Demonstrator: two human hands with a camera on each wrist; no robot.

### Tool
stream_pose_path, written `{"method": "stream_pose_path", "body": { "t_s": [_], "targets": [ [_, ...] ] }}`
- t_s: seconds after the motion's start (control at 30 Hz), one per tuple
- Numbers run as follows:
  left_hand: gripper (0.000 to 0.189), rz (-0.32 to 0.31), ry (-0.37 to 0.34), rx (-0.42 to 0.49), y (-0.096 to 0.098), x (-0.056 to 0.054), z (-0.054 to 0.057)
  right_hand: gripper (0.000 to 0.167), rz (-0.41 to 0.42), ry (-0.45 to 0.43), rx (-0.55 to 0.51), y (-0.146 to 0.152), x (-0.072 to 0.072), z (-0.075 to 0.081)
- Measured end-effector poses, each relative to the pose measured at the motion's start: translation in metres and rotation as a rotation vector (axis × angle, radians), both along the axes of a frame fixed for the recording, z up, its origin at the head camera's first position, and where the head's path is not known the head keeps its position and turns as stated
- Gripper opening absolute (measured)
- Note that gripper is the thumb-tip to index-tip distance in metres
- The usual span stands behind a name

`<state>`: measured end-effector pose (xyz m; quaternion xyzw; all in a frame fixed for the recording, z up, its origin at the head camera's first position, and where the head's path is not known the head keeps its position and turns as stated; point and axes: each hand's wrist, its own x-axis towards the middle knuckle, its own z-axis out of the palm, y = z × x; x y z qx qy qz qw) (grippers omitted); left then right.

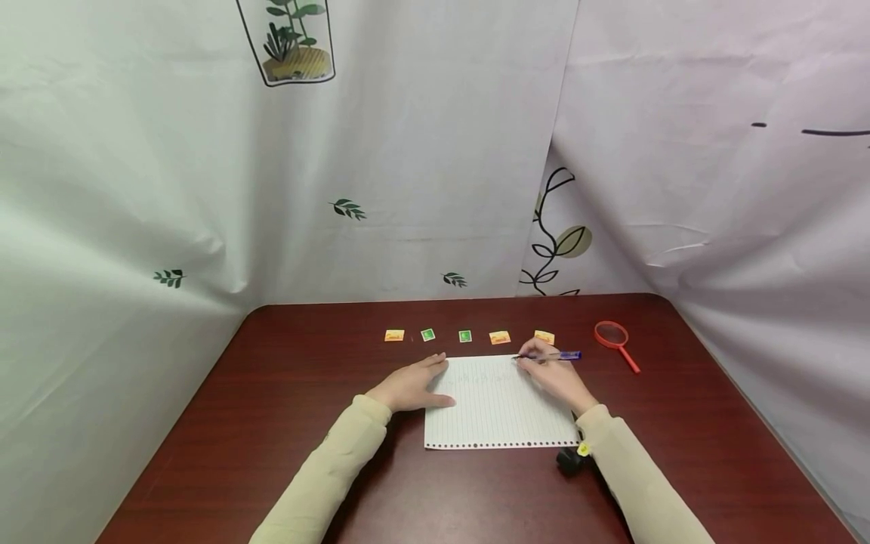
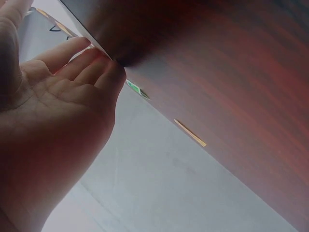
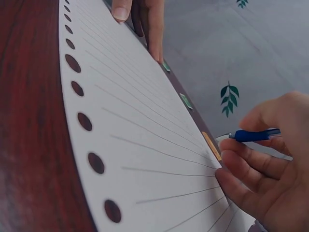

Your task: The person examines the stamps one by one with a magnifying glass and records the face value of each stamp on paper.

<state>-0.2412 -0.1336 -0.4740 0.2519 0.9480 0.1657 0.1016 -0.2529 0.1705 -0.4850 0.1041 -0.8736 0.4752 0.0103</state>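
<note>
A sheet of lined paper (image 1: 499, 415) lies on the table, its row of punched holes along the near edge. Faint writing shows near its top. My left hand (image 1: 411, 385) rests at the sheet's left edge, fingers extended and thumb over the paper; its palm side (image 2: 63, 106) fills the left of the left wrist view. At the upper right of the sheet, my right hand (image 1: 553, 378) pinches a blue pen (image 1: 571, 355), whose tip is close over the paper. In the right wrist view the pen's blue grip (image 3: 248, 136) sits between thumb and fingers.
Beyond the sheet runs a row of stamp-like pieces, such as an orange one (image 1: 394, 335) and a green one (image 1: 465, 336). A red magnifying glass (image 1: 613, 336) lies at the right. A small black object (image 1: 569, 461) is beside the right sleeve. Patterned white cloth (image 1: 435, 151) hangs behind the table.
</note>
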Motion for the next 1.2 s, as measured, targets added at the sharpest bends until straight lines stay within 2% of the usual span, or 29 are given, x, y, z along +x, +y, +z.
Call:
{"method": "stream_pose_path", "body": {
  "t_s": [0.17,0.27,0.47,0.6,0.77,0.93,1.2],
  "targets": [
    [0.085,-0.002,0.004,-0.003,0.000,0.000,0.000,0.013,-0.004,0.007,0.054,0.002,0.001,0.002],
    [0.085,-0.005,0.008,-0.008,0.000,0.000,0.000,0.015,-0.005,0.026,0.047,0.005,0.002,0.004],
    [0.086,-0.011,0.007,-0.006,0.000,-0.001,-0.001,0.015,0.066,0.205,0.093,0.010,0.004,0.006],
    [0.086,-0.015,0.009,-0.007,-0.001,0.000,0.000,0.016,0.077,0.260,0.158,0.015,0.005,0.005],
    [0.086,-0.017,0.010,-0.010,-0.002,0.001,0.001,0.017,0.077,0.284,0.217,0.025,0.005,0.003],
    [0.086,-0.019,0.011,-0.012,-0.002,0.001,0.001,0.021,0.064,0.268,0.255,0.038,0.003,0.000],
    [0.086,-0.016,0.011,-0.013,-0.002,0.000,0.000,0.027,0.038,0.235,0.265,0.052,0.005,-0.001]
  ]
}}
